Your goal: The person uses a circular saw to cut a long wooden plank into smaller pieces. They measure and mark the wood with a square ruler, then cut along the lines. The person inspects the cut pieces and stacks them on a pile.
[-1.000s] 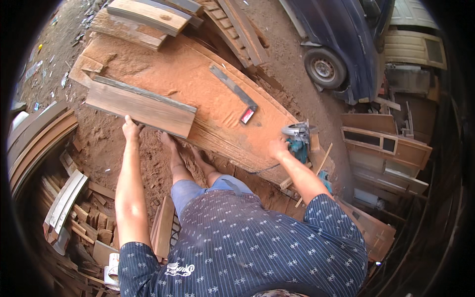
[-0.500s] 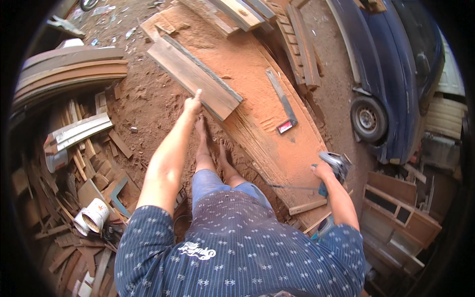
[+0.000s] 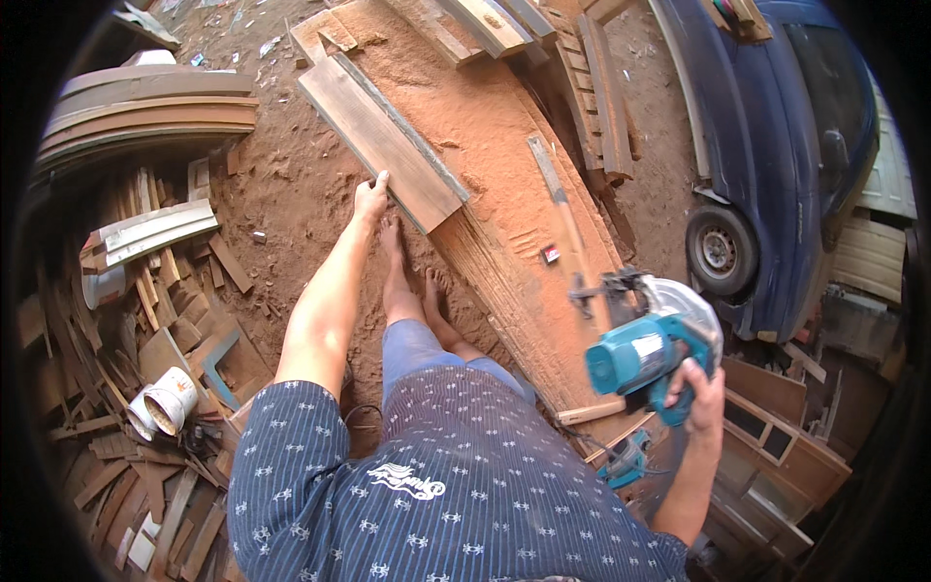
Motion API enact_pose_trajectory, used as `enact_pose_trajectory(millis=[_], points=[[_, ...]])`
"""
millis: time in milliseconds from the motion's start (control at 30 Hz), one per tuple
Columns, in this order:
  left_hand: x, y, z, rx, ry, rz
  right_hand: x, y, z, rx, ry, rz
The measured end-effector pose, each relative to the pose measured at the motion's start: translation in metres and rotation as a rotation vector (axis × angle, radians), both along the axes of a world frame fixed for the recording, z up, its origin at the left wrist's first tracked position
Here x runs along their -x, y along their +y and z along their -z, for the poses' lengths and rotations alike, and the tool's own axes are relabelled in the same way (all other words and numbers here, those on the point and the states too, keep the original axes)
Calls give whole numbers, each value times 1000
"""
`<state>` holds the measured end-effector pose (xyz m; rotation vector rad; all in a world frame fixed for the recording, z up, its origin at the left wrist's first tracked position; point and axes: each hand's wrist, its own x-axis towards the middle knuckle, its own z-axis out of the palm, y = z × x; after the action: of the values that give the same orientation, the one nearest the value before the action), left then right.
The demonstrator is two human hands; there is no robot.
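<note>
My left hand (image 3: 371, 194) is closed on the near edge of a brown wooden board (image 3: 388, 145), thumb on top. The board lies along the near side of a sawdust-covered wooden bench (image 3: 495, 213); a greyish strip runs along its far edge. My right hand (image 3: 696, 393) is wrapped round the handle of a teal circular saw (image 3: 645, 354), raised above the bench's right end. A narrow brown strip (image 3: 580, 247) reaches from the saw across the bench; whether it is fixed to the saw I cannot tell. It partly covers a flat metal blade (image 3: 545, 170).
A small red-and-black box (image 3: 551, 253) lies on the bench. Another teal power tool (image 3: 628, 461) sits below its right end. Timber (image 3: 485, 27) is stacked at the far end. Wood scraps and white buckets (image 3: 171, 400) crowd the left; a blue car (image 3: 766, 165) stands right.
My right hand has lifted the circular saw and turned it, so its teal body now shows. The brown strip has come over the metal blade. My left hand stays at the board's edge.
</note>
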<state>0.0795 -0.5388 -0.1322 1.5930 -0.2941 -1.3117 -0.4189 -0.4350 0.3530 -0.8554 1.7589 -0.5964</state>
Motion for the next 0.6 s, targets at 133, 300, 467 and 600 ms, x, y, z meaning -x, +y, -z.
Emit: enact_pose_trajectory(millis=[133, 300, 467, 600], points=[[-5, 6, -7, -21, 32, 65, -31, 27, 60, 0, -176, -124], [-16, 16, -7, -5, 21, 99, -61, 44, 110, 14, -119, -373], [-6, 18, -23, 26, -4, 28, -78, 47, 116, 124, 1, -531], [-13, 18, -2, 14, -49, 36, -83, 50, 125, 138, 7, -538]])
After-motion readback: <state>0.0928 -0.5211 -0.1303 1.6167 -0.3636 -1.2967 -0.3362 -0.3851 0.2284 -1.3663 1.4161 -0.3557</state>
